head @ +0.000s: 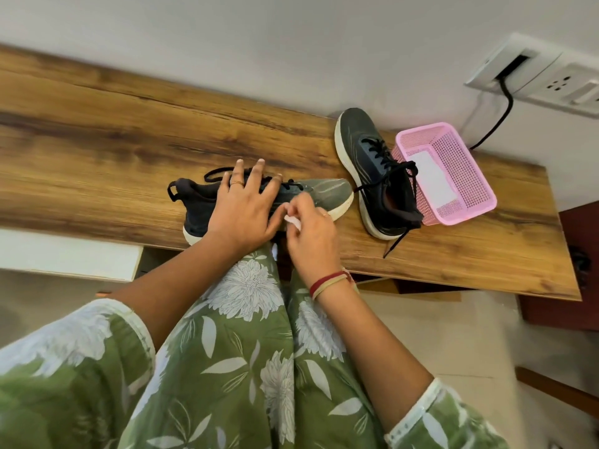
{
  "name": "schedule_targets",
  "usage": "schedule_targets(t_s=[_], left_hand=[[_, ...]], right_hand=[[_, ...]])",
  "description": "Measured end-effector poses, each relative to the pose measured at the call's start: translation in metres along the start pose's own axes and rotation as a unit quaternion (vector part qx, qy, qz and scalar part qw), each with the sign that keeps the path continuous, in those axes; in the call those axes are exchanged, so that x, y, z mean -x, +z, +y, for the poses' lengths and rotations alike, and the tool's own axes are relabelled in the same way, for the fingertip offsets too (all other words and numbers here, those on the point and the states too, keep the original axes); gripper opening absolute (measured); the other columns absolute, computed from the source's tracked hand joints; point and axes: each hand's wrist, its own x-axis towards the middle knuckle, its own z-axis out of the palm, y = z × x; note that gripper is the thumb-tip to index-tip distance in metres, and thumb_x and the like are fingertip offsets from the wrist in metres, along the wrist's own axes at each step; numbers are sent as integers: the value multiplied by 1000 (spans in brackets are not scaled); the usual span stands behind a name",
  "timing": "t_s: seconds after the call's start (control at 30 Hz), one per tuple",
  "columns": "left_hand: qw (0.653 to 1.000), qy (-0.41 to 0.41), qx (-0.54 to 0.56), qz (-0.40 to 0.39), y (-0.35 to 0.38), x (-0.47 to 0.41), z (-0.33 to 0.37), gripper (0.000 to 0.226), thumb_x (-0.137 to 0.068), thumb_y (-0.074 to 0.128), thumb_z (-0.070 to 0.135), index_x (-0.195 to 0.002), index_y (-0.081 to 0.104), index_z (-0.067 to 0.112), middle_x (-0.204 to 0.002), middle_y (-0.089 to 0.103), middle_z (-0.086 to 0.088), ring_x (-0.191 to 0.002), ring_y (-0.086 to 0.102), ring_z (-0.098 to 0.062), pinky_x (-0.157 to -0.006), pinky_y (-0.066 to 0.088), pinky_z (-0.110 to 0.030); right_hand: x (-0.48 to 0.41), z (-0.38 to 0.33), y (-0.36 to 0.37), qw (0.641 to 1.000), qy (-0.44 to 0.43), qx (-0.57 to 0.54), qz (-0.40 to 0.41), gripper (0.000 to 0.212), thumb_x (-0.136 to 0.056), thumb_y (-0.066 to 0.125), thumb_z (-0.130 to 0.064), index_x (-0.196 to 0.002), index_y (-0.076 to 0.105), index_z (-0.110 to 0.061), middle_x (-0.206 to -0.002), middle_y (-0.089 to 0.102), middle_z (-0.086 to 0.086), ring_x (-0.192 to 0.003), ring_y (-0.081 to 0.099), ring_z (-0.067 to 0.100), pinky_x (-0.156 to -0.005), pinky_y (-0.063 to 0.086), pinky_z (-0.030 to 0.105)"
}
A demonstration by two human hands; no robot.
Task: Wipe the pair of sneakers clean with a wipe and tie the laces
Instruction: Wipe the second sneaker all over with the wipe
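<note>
The person wears a green, white-flowered, white-cuffed garment (246, 367), red-and-beige wrist threads (329, 284), and a gold ring (237, 183) on the left hand (243, 210).

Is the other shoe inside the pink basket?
No, the second sneaker sits on the wooden table beside the pink basket.

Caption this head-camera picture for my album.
Left hand steadies one sneaker while right hand presses a wipe to its side; second sneaker sits by pink basket.

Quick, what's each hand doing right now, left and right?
Left hand: open, fingers spread, resting on the near sneaker.
Right hand: closed, pinching the white wipe against that sneaker's side.
</note>
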Motion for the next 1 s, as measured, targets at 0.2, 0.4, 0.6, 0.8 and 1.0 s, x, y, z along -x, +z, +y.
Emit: schedule_targets(t_s=[0.2,0.4,0.6,0.8,1.0], left_hand=[[1000,8,-6,8,-2,-2,-2,56,-96,30,52,-135,46,15,-136,48,-18,-127,39,-47,-97,39,-54],[999,19,-11,36,-6,0,0,56,-92,32,55,-121,54,12,-107,59,-11,-100,55,-37,-72,49,-42],[997,26,26,73,1,2,-4,54,-89,38,57,-115,57,13,-108,60,-8,-105,54,-34,-72,48,-41],[995,16,44,90,5,2,-2,66,-84,37,60,-128,53,13,-125,57,-8,-120,49,-33,-91,46,-44],[996,14,6,86,2,4,-2,62,-86,46,62,-124,56,14,-122,57,-8,-115,51,-33,-84,46,-43]], right_hand=[[-29,26,-30,985,136,-13,108,25,-83,61,-8,-106,59,-18,-90,66,3,-86,58,22,-74,42,33],[-32,19,-11,985,141,94,38,27,-90,51,-13,-113,65,-16,-113,58,9,-106,52,28,-87,38,34],[-21,19,-11,994,87,58,42,33,-87,49,-1,-111,67,-16,-107,64,8,-103,53,28,-87,38,33],[-26,17,-17,988,143,26,59,41,-85,53,0,-122,51,-18,-94,65,10,-92,59,28,-80,44,37],[-20,27,-22,991,121,42,36,34,-85,55,-2,-115,51,-17,-86,63,5,-87,58,26,-69,39,31]])
